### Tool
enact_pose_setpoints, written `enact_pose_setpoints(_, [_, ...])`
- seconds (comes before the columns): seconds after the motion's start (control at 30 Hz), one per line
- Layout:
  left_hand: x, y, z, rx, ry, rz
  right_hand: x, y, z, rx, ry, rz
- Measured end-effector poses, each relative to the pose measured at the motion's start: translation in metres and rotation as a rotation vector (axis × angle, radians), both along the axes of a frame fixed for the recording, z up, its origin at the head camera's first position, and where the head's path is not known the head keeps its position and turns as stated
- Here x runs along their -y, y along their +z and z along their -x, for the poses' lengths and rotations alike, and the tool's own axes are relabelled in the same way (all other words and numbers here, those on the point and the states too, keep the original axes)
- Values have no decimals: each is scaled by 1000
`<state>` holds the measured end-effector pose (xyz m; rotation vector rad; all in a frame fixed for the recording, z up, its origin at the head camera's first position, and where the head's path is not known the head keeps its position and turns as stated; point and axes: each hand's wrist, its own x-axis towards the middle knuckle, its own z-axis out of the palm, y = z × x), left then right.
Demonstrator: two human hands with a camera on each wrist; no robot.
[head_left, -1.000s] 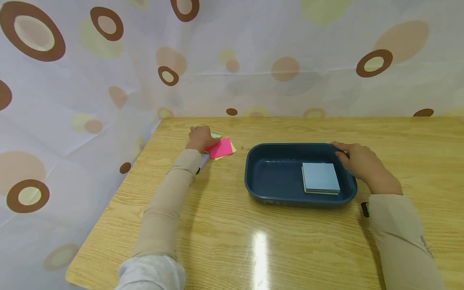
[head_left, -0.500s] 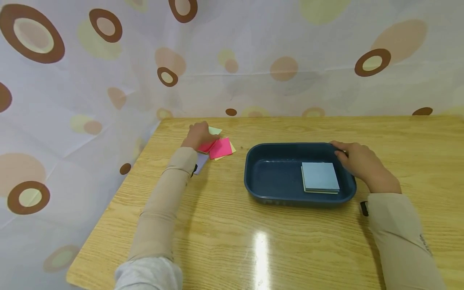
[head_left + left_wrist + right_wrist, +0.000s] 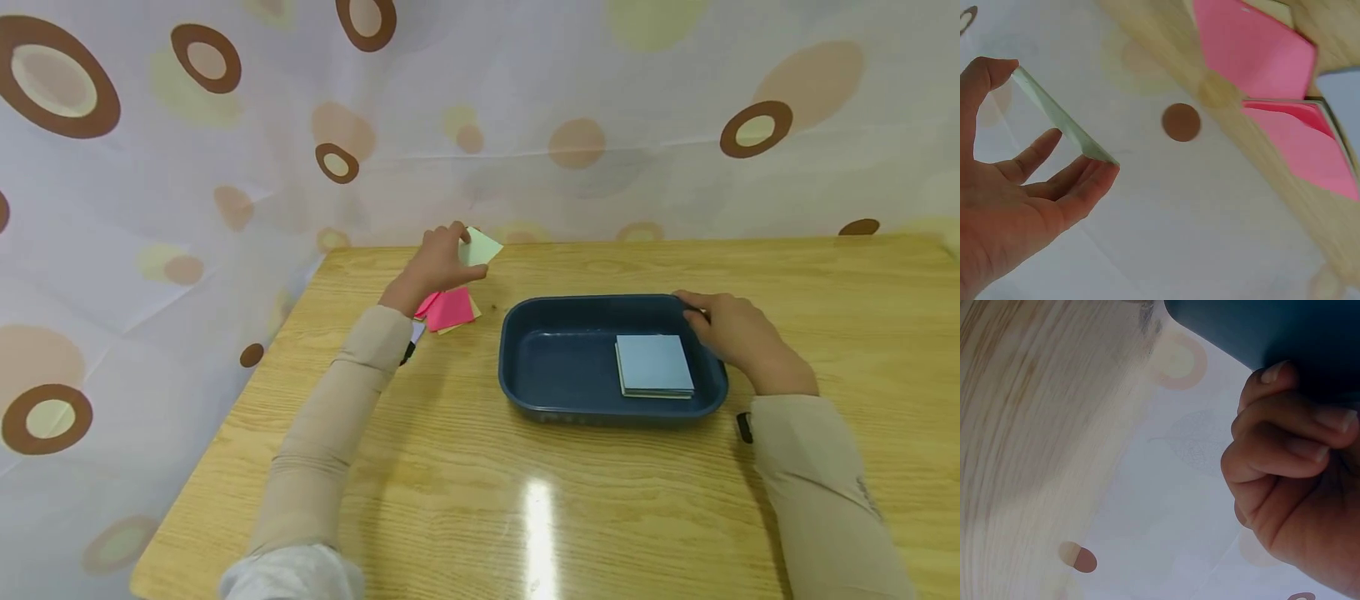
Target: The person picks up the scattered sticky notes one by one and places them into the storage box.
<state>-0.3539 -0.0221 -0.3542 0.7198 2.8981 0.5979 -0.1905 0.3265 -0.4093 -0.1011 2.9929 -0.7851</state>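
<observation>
My left hand (image 3: pixel 442 262) pinches a pale green sticky note pad (image 3: pixel 480 247) by its edges, raised off the table behind the pile. In the left wrist view, the thumb and fingertips press opposite ends of the green pad (image 3: pixel 1063 119). Below that hand lie pink sticky notes (image 3: pixel 450 309) with yellow ones peeking out underneath, and a lilac pad (image 3: pixel 417 332) partly hidden by the wrist. My right hand (image 3: pixel 738 337) grips the right end of a dark blue plastic tub (image 3: pixel 555 412), fingers curled at its wall (image 3: pixel 1316 337). Light blue square notes (image 3: pixel 654 364) lie stacked in the tub's right half.
The wooden table (image 3: pixel 450 483) runs back to a patterned cloth (image 3: pixel 510 108), which also hangs along the left side. Both wrists wear dark straps.
My left hand has risen from the pile and moved right, bringing the pale green pad up with it. The right hand keeps its grip on the tub, and the view has shifted slightly.
</observation>
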Motion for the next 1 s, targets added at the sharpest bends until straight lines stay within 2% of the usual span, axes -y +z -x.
enact_pose_setpoints(0.2, [-31, 21, -31, -30, -206, 45, 1, 2, 0, 6, -9, 14])
enact_pose_setpoints(0.33, [-51, 26, -50, -62, -355, 125, 1, 2, -1, 12, -15, 12])
enact_pose_setpoints(0.47, [-68, 25, -65, -83, -485, 238, 3, 2, 0, 27, -20, 12])
enact_pose_setpoints(0.6, [-82, 20, -76, -52, -547, 379, 6, 3, 2, 28, -28, 15])
enact_pose_setpoints(0.7, [-91, 13, -81, -13, -563, 503, 7, 4, 1, 26, -31, 13])
enact_pose_setpoints(0.87, [-104, -1, -81, -2, -580, 698, 8, 7, -1, 53, -31, 17])
enact_pose_setpoints(1.0, [-112, -10, -80, 3, -617, 780, 7, 8, -2, 70, -32, 24])
